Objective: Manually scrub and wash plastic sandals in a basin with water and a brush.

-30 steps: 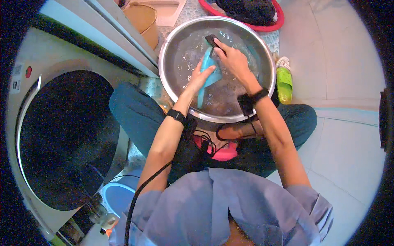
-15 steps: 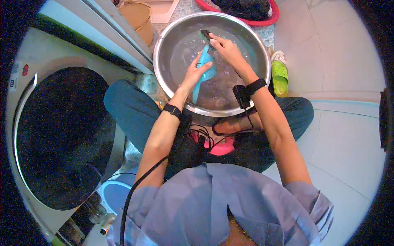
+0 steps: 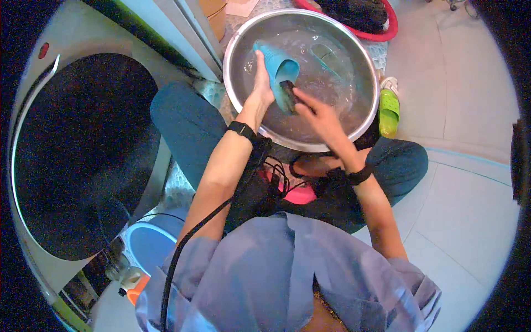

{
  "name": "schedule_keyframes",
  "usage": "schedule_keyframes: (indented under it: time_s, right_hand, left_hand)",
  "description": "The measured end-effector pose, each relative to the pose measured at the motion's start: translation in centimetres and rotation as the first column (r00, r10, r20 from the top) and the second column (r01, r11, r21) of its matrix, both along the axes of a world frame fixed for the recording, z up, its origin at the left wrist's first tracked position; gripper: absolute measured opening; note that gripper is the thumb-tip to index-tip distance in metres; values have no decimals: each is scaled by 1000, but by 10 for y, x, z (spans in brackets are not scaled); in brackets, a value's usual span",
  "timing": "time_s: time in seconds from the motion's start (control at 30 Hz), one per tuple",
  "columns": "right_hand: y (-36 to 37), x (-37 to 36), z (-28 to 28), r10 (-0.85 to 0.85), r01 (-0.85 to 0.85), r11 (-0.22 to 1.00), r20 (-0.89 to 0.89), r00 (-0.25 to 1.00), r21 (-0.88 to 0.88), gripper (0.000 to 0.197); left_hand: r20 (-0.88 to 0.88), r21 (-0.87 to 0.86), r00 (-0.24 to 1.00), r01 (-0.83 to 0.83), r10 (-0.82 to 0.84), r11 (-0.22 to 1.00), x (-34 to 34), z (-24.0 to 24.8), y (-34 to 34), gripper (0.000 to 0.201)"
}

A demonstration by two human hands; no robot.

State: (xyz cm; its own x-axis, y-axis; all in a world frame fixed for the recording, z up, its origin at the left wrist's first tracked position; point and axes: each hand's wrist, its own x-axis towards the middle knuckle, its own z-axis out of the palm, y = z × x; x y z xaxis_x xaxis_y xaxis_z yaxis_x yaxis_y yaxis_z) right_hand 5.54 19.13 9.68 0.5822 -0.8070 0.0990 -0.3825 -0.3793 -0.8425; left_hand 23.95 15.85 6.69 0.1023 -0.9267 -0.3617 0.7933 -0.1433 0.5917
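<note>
Left hand [image 3: 264, 83] is clasping slipper [image 3: 281, 62] at ten o'clock in basin [image 3: 363, 91], right hand [image 3: 319, 114] clutching brush [image 3: 288, 91] whose push could wrench slipper loose.

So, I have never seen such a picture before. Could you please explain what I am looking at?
There is no robot here, only a person with two bare hands. The wide view comes from a camera on the person's head, looking down, so edges appear bent. Between the bent legs stands a metal basin of water. The left hand holds a blue slipper; the right hand holds a small dark object, perhaps a brush, at its opening. Right of the basin is a green slipper.
</note>
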Motion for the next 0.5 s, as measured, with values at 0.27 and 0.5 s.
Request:
schedule_keyframes:
  time_s: [0.27,0.5]
  right_hand:
    - [-58,64,-17,-125,95,976,-147,981,-197,36]
    - [11,20,-4,-24,-35,977,-271,962,-211,44]
  left_hand:
    - [63,20,998,28,-29,999,-3,-21,-17,78]
    - [-114,-5,988,-106,105,994,35,-25,-18,91]
